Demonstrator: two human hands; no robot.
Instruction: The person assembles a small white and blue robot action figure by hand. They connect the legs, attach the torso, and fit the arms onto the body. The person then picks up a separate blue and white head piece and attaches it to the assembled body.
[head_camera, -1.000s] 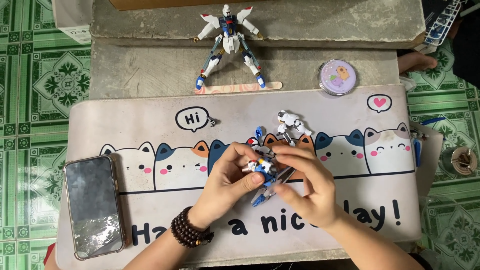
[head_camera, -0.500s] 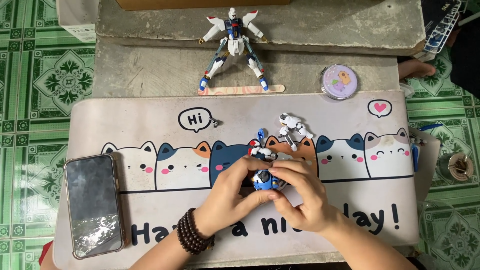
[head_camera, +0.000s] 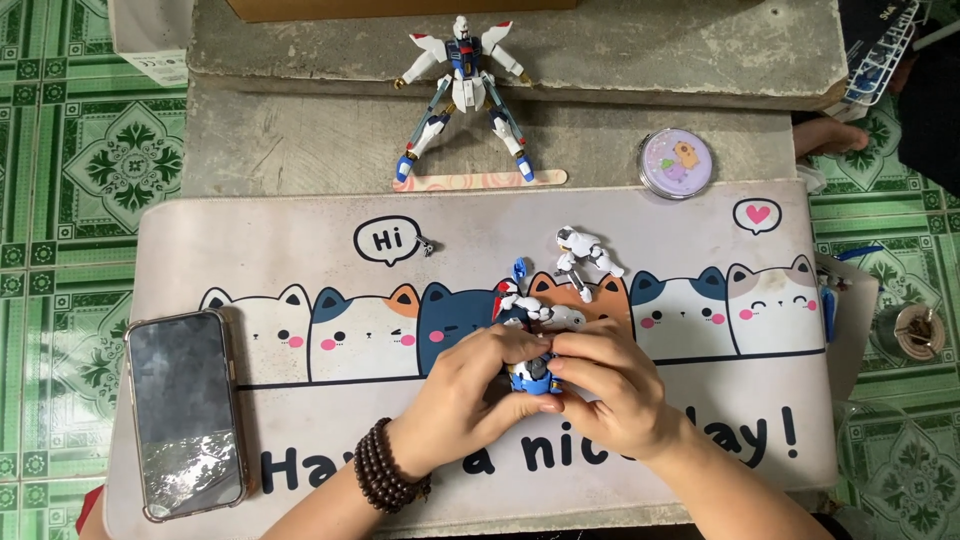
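open: bare cat-print mat (head_camera: 300, 250) between hands and phone (head_camera: 185, 410) | blocked: loose white model part (head_camera: 585, 255) just above hands | far: standing robot figure (head_camera: 462, 90), round tin (head_camera: 677, 163)

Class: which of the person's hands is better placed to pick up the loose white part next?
Right hand, probably: the white part lies up-right of the blue-and-white piece both hands grip; left hand sits farther away.

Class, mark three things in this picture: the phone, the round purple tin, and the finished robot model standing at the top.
Phone (head_camera: 186, 410), head view, middle of its dark screen.
Purple tin (head_camera: 677, 164), head view, centre of its lid.
Robot model (head_camera: 463, 70), head view, on its chest.
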